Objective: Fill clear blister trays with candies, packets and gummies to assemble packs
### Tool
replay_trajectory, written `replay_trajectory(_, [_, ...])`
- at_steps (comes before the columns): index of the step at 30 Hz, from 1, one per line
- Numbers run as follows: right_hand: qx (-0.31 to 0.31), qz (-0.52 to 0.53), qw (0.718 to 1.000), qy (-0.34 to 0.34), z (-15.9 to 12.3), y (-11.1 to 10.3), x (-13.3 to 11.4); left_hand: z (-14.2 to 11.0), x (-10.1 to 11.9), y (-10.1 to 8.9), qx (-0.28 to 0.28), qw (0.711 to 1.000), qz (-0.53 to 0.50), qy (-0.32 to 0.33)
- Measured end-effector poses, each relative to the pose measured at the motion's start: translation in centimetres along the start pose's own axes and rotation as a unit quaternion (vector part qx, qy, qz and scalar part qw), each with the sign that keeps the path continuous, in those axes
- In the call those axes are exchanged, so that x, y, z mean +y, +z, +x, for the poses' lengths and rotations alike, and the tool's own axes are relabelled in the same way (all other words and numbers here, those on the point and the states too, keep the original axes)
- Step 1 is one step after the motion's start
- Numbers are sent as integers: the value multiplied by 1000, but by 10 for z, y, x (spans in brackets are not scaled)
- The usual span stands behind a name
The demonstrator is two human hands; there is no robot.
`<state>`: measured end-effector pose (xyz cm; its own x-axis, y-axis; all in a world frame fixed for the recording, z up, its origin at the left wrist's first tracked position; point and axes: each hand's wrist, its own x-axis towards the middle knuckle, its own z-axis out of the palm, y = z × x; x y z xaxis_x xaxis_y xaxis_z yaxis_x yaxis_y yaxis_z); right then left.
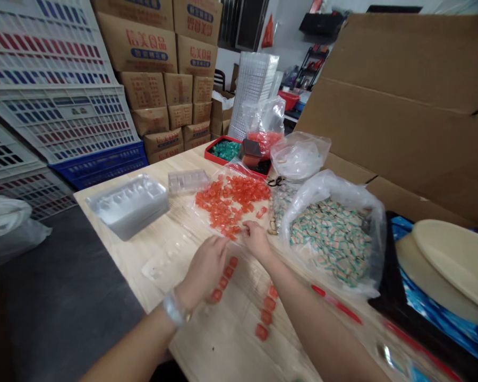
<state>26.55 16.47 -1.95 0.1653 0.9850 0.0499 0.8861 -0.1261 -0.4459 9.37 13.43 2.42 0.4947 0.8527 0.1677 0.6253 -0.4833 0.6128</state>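
Orange-red translucent pieces [245, 192] lie in a loose pile on the wooden table [219, 345], with both hands at its near edge.
The left hand [205, 268] has its fingers curled down beside the right hand [256, 239], whose fingers are bent in; blur hides whether either pinches a piece. Two short rows of the same pieces run nearer the wearer, one by the left hand, one along the right forearm. Left of the pile sits a stack of clear plastic trays [131, 207]; right of it, an open plastic bag [376, 228] of striped pieces [329, 239].
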Motion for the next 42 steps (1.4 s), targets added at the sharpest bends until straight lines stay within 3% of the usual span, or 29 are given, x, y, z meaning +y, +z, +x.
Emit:
replay_trajectory(3, [-5,7,1000,-10,3,3,-6,52,-4,8,-37,997,64,16])
replay_trajectory(6, [0,10,1000,-13,2,6,-9,76,-9,21,-50,995,88,12])
replay_trajectory(11, [-2,11,999,-40,-9,3,-8,70,-19,27,-37,996,76,9])
replay_trajectory(14, [-22,-59,996,-64,-13,-2,-12,66,-22,26,-41,997,70,8])
replay_trajectory(18, [-32,-124,990,-65,-13,-6,-24,69,-22,24,-55,996,69,5])
replay_trajectory(26, [-20,-158,983,-91,-16,-16,-37,75,-19,17,-52,997,56,-2])
replay_trajectory(30, [102,28,993,-54,-15,-34,-30,75,-4,1,-30,998,30,42])
replay_trajectory(32, [144,193,971,-12,-20,-45,-32,74,5,-9,-19,998,18,61])
replay_trajectory(34, [120,375,919,38,-33,-59,-40,69,8,-18,-8,997,-10,77])
replay_trajectory(35, [89,465,879,54,-44,-67,-46,64,6,-22,1,996,-43,77])
replay_trajectory(37, [21,603,796,55,-69,-84,-56,49,-2,-29,8,988,-146,44])
replay_trajectory(38, [-5,637,770,44,-82,-91,-59,39,-7,-32,2,978,-208,10])
replay_trajectory(39, [-19,644,764,36,-94,-96,-62,27,-11,-34,-15,964,-265,-28])
replay_trajectory(40, [-20,628,777,30,-105,-98,-63,14,-14,-35,-39,947,-312,-63])
replay_trajectory(42, [10,546,837,13,-120,-94,-64,-10,-11,-34,-89,913,-385,-100])
